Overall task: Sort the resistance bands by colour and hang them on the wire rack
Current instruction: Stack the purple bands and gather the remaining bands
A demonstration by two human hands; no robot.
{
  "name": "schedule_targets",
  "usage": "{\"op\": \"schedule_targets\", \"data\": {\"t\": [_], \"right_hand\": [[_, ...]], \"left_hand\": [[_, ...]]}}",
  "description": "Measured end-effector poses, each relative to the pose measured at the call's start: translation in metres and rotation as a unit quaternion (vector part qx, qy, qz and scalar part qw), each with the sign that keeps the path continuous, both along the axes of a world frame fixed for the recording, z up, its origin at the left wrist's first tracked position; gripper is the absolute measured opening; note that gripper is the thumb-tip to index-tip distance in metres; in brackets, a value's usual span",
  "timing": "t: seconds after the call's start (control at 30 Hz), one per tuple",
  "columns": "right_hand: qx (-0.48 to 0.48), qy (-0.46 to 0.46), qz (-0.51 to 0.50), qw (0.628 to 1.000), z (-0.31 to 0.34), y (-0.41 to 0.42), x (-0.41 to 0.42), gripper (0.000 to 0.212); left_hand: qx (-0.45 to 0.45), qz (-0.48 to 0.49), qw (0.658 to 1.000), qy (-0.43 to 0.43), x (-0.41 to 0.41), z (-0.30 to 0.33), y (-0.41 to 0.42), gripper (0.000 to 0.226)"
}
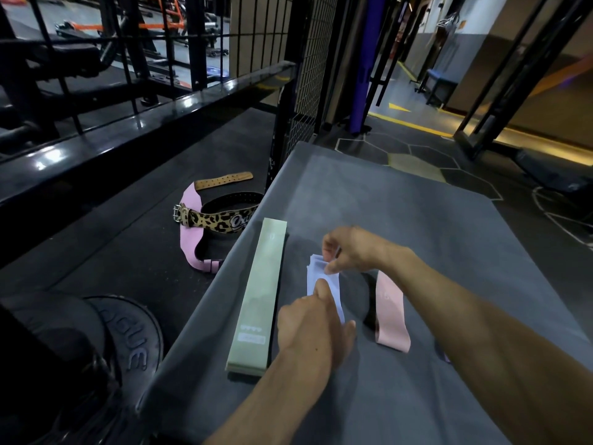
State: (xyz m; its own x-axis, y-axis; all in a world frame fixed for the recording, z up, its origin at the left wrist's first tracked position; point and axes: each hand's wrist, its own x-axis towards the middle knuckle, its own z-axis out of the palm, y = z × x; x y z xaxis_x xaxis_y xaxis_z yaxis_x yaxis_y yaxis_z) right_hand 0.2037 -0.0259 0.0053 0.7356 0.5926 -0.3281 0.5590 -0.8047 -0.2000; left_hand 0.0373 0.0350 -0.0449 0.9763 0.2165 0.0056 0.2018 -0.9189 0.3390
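Both hands pinch the lilac band [324,285] flat on the grey counter [401,220]: right hand [349,250] at its far end, left hand [313,319] near. Square edges, keeping it between the green band [256,297] and pink band [391,313].

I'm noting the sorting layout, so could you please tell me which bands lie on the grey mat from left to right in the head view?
Green bands → lavender bands, held by both hands → pink band.

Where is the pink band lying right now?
The pink band lies flat on the grey surface, just right of the lilac band that both hands hold.
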Motion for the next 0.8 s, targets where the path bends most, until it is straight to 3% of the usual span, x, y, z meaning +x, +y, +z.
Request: {"op": "schedule_targets", "data": {"t": [0.2,0.4,0.53,0.67,0.8], "right_hand": [[0.004,-0.010,0.015,1.000,0.010,0.002,0.002,0.012],[-0.014,-0.009,0.011,1.000,0.010,0.007,0.013,0.017],[-0.021,0.008,-0.005,1.000,0.001,0.010,0.017,0.017],[-0.040,0.051,-0.020,0.998,-0.005,0.013,0.020,0.033],[-0.079,0.103,-0.018,0.991,-0.006,0.018,0.026,0.017]], "left_hand": [[-0.011,0.000,1.000,0.007,-0.003,0.003,0.000,0.058],[-0.006,-0.005,1.000,0.012,-0.002,0.003,0.001,0.064],[-0.019,-0.007,1.000,0.003,-0.003,0.003,0.001,0.059],[-0.004,-0.011,1.000,-0.007,-0.002,0.002,0.000,0.057],[0.010,-0.008,1.000,-0.016,-0.001,-0.001,-0.001,0.056]]}}
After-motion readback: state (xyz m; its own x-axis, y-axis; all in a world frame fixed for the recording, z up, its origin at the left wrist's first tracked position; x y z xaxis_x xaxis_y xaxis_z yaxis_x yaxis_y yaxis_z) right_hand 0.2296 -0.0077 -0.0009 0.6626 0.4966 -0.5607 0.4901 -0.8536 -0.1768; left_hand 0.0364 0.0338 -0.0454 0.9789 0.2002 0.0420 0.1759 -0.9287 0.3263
